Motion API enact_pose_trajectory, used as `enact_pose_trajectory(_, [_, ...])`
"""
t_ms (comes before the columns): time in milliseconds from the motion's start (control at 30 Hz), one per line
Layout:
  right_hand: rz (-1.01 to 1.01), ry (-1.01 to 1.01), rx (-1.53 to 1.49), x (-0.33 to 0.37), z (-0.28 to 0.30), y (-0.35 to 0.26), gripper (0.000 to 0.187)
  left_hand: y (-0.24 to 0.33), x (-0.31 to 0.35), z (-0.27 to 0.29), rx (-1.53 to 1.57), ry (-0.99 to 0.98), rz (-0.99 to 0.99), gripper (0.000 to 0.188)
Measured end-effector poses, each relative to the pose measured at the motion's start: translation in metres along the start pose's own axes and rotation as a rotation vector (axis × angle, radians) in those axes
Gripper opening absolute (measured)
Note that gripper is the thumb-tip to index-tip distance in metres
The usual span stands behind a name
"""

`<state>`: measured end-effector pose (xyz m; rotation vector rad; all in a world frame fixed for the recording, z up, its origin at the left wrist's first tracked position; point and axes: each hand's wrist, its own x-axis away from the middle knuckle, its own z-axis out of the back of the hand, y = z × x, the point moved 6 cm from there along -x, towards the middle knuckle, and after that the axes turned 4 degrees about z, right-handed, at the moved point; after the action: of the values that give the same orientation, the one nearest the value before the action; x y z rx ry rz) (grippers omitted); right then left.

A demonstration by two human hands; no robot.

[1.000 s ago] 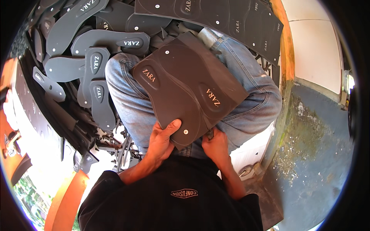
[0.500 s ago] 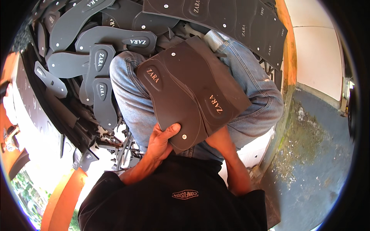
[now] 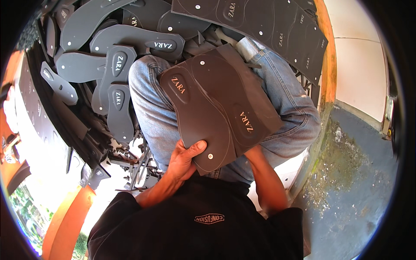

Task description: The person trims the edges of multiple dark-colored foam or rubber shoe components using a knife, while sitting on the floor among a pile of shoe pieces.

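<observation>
A dark sheet of sole material lies tilted over my lap, marked with curved outlines of two sandal soles and raised oval heel pads. At its near left corner my left hand grips it, thumb on top and fingers underneath. A thin slit runs between the two outlines from the near edge. Under that near edge, right of the slit, is my right hand. The sheet covers its fingers, so whether it holds anything is hidden.
Several cut sandal soles are piled at the left and far left. A large marked sheet lies at the far right. Dark offcuts litter the space beside my left knee. An orange edge borders a worn blue-grey floor at right.
The whole view has shifted slightly, moving things a little to the right. The slit near the sheet's near edge looks narrower. My left hand keeps its grip on the same corner.
</observation>
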<state>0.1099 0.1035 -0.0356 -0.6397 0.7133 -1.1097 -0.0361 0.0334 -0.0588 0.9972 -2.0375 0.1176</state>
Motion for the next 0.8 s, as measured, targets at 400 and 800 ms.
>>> enact_pose_trajectory(400, [-0.056, 0.013, 0.076, -0.005, -0.021, -0.004, 0.028, 0.0, -0.001, -0.004, 0.061, -0.045, 0.007, 0.022])
enact_pose_trajectory(800, [-0.253, -0.065, 0.271, -0.072, -0.041, 0.001, 0.024, 0.006, 0.018, 0.026, 0.056, -0.086, 0.063, 0.037])
